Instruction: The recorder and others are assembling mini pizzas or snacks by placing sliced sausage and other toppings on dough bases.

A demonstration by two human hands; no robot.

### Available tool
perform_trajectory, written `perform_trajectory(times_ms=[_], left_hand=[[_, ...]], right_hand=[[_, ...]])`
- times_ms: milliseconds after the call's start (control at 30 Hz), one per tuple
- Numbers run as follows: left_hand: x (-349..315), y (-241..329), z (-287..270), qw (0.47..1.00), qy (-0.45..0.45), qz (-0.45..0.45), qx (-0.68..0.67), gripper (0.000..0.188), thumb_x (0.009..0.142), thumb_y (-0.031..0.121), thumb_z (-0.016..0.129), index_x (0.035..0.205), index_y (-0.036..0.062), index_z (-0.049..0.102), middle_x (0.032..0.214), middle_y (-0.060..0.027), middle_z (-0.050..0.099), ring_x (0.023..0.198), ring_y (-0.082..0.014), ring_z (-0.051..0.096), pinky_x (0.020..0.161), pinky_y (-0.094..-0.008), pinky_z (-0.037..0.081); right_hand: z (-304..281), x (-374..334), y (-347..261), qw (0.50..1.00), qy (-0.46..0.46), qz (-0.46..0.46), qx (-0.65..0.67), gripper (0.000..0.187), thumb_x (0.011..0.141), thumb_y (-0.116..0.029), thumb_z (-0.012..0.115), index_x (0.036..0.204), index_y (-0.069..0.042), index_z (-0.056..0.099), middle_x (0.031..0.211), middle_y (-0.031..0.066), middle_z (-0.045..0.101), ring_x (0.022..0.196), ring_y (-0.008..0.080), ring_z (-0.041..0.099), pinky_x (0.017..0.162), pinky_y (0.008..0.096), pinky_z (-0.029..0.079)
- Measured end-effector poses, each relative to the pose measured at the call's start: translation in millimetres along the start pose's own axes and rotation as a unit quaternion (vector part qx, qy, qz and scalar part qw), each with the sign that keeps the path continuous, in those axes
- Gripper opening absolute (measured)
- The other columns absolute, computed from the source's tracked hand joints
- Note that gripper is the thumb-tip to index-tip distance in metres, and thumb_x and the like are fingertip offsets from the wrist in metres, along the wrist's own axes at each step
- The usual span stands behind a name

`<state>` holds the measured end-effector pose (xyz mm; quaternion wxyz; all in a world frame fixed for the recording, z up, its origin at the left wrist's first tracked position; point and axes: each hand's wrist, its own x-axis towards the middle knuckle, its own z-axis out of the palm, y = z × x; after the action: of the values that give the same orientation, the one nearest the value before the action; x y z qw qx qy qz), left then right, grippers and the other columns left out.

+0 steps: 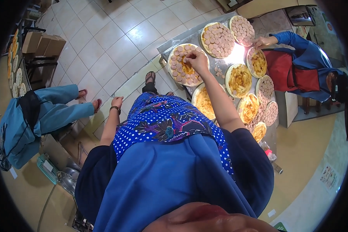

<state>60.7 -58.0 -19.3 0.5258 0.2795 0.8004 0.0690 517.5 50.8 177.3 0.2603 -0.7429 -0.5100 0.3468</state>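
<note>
My right hand [197, 62] reaches over a round pizza base [181, 78] at the table's near left corner. Its fingers are pinched just above the base; whatever is between them is too small to make out. Sausage slices [176, 73] cover much of this base, while orange-red sauce [188, 69] shows in the middle. Beside my body, away from the table, my left hand [117, 102] hangs with curled fingers, and their inside is hidden. Partly behind my right forearm lies another base [203, 101] with sauce and no slices visible.
Several more pizzas fill the metal table [167, 49], some sausage-covered, such as one pizza [217, 40]. Across it, a co-worker's hand [262, 42] touches a sauced base [256, 62]. Another person [46, 112] stands at left, near cardboard boxes [42, 44] and a rack of pizzas [19, 77].
</note>
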Motion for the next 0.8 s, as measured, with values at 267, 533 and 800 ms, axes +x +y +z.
perform_trajectory(times_ms=[267, 533, 800], left_hand=[[7, 15, 0, 0.999, -0.036, 0.035, 0.018, 0.030, 0.078, 0.022, 0.063, 0.096, -0.0012, 0.059, 0.074, -0.0062, 0.058, 0.061, -0.0126, 0.052, 0.053, -0.0236, 0.042], [31, 20, 2, 0.997, -0.063, 0.046, -0.007, 0.026, 0.075, 0.022, 0.065, 0.089, 0.0004, 0.060, 0.067, -0.0037, 0.058, 0.054, -0.0112, 0.049, 0.050, -0.0241, 0.039], [10, 83, 24, 0.987, -0.102, 0.099, 0.070, 0.032, 0.079, 0.020, 0.061, 0.100, -0.0044, 0.057, 0.076, -0.0079, 0.060, 0.067, -0.0133, 0.055, 0.056, -0.0232, 0.045]], right_hand=[[15, 4, 15, 0.980, 0.101, -0.142, -0.098, 0.011, 0.067, -0.006, 0.066, 0.075, -0.001, 0.062, 0.073, 0.0131, 0.062, 0.065, 0.0228, 0.060, 0.061, 0.0322, 0.048], [-100, -79, 91, 0.978, 0.193, 0.049, 0.069, 0.017, 0.073, -0.015, 0.066, 0.084, -0.003, 0.064, 0.084, 0.0113, 0.062, 0.079, 0.0236, 0.060, 0.070, 0.0307, 0.047], [-143, -212, 198, 0.948, 0.223, 0.118, -0.195, 0.013, 0.076, -0.012, 0.064, 0.087, -0.007, 0.066, 0.082, 0.0100, 0.061, 0.072, 0.0237, 0.060, 0.065, 0.0310, 0.048]])
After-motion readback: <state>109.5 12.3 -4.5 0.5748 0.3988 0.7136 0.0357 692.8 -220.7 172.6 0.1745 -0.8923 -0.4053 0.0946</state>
